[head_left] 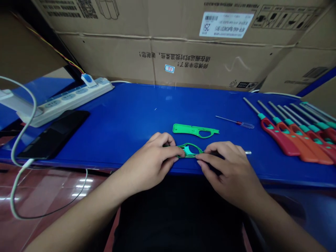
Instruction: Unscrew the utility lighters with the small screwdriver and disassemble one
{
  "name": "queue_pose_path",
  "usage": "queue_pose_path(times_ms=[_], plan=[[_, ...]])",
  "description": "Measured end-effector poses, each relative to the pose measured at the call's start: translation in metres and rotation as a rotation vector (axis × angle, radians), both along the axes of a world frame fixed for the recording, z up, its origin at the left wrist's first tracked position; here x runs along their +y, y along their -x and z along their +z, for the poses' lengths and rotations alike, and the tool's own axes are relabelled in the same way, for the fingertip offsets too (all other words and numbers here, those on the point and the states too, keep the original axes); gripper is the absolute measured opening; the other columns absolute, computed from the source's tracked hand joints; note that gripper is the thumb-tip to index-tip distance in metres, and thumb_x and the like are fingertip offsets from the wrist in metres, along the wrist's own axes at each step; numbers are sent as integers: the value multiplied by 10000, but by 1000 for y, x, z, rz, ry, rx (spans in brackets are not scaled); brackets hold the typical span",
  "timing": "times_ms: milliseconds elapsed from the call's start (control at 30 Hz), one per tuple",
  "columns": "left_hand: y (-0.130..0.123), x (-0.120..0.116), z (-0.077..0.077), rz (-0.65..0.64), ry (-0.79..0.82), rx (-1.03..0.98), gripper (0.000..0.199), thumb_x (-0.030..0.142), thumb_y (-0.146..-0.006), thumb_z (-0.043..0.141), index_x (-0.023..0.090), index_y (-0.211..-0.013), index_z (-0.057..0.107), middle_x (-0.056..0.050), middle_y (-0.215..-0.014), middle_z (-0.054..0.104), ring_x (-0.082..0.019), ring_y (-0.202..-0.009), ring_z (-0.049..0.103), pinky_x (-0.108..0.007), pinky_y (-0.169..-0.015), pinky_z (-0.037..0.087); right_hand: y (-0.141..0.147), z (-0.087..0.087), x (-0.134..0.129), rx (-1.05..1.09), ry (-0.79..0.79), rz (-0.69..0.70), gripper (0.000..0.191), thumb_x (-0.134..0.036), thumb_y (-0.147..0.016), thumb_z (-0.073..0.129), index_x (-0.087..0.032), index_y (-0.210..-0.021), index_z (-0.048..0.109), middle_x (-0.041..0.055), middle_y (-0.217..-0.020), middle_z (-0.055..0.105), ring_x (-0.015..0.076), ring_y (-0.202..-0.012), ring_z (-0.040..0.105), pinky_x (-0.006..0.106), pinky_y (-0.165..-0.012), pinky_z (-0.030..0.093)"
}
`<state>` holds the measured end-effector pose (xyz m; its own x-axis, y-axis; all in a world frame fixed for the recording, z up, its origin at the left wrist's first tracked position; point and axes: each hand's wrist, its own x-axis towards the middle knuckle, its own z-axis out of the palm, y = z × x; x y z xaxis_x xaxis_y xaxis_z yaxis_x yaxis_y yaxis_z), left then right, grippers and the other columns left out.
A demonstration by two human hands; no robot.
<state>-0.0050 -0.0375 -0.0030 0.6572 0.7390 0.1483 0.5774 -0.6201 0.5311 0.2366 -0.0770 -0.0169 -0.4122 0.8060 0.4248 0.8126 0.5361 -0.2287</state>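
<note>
Green plastic lighter shell (pixel 201 151) sits at the near edge of the bench (pixel 136 115), pinched between my left hand (pixel 149 162) and right hand (pixel 231 171), both curled closed on it. Looks light, stiff but thin, so I'd grip either side of its loop (pixel 190 144). Matching shell half (pixel 195 130) lies just beyond.

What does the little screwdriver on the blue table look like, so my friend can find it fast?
On the big blue table, find the flat green plastic piece. Just to its right, before the row of red and orange gas lighters, lies a thin screwdriver. It is much skinnier than the lighters, with a long metal shaft and a small red-and-clear handle.
</note>
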Motion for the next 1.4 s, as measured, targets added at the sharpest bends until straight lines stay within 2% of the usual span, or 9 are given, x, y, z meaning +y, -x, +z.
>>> queue_pose_path(times_ms=[233, 500, 700, 867, 967, 1033, 1133, 1233, 1400], plan=[[0, -1, 2, 5, -23, 34, 289, 173, -974, 483, 288, -1119, 704, -52, -1085, 542, -199, -1021, 506, -374, -873, 464, 3, 3, 2, -37, 5, -12, 152, -225, -934, 579, -231, -946, 731, 52, -957, 628, 197, -885, 547, 381, -771, 371], [3, -1, 0, -3, -53, 20, 284, 173, -970, 506, 280, -1117, 724, -50, -1105, 557, -181, -1000, 543, -354, -861, 482, 5, 3, -4, -84, -54, -31, 168, -236, -931, 576, -234, -994, 731, 52, -963, 637, 204, -901, 552, 388, -795, 356], [4, 7, 1, -42, 7, -9, 246, 207, -968, 534, 292, -1108, 719, -39, -1097, 565, -174, -1045, 541, -345, -913, 471, 19, 1, -2, -37, -89, 20, 150, -224, -929, 580, -246, -979, 719, 29, -950, 657, 196, -888, 559, 389, -820, 352], [6, 9, 2, -57, 0, -13, 226, 210, -968, 544, 272, -1149, 663, -21, -1098, 593, -160, -1063, 544, -330, -938, 460, 31, 0, 4, -43, -83, 26, 139, -215, -941, 559, -209, -909, 694, 31, -934, 648, 194, -890, 554, 376, -812, 353], [9, 3, 1, 18, -70, -19, 237, 237, -935, 611, 218, -1171, 613, -31, -1140, 616, -177, -1090, 541, -347, -953, 459, 32, 0, 4, -40, -57, 23, 144, -200, -943, 549, -202, -905, 687, 33, -922, 636, 193, -884, 544, 374, -810, 352], [11, -2, -1, 61, -188, -16, 209, 247, -923, 636, 211, -1129, 647, -41, -1150, 624, -197, -1088, 538, -370, -941, 461, 33, 1, 4, -49, -49, 28, 142, -198, -943, 549, -200, -897, 683, 33, -910, 628, 191, -873, 538, 373, -805, 354], [15, -10, -7, 81, -343, -6, 233, 203, -937, 608, 224, -1153, 694, -56, -1073, 651, -203, -982, 555, -377, -843, 482, 32, 3, 3, -82, -45, 31, 146, -197, -946, 546, -197, -905, 686, 35, -904, 625, 195, -869, 541, 377, -807, 359], [18, -16, -14, 62, -387, -9, 328, 112, -930, 577, 199, -1229, 680, -72, -1047, 680, -200, -914, 569, -356, -767, 504, 32, 4, 4, -107, -54, 33, 151, -195, -946, 548, -191, -909, 695, 39, -902, 629, 198, -867, 552, 381, -805, 366], [19, -21, -18, 78, -430, 21, 383, 24, -893, 563, 168, -1226, 687, -85, -1054, 704, -206, -876, 573, -356, -719, 517, 33, 5, 6, -125, -68, 37, 155, -202, -942, 557, -191, -890, 703, 37, -871, 624, 201, -846, 556, 381, -788, 375]])
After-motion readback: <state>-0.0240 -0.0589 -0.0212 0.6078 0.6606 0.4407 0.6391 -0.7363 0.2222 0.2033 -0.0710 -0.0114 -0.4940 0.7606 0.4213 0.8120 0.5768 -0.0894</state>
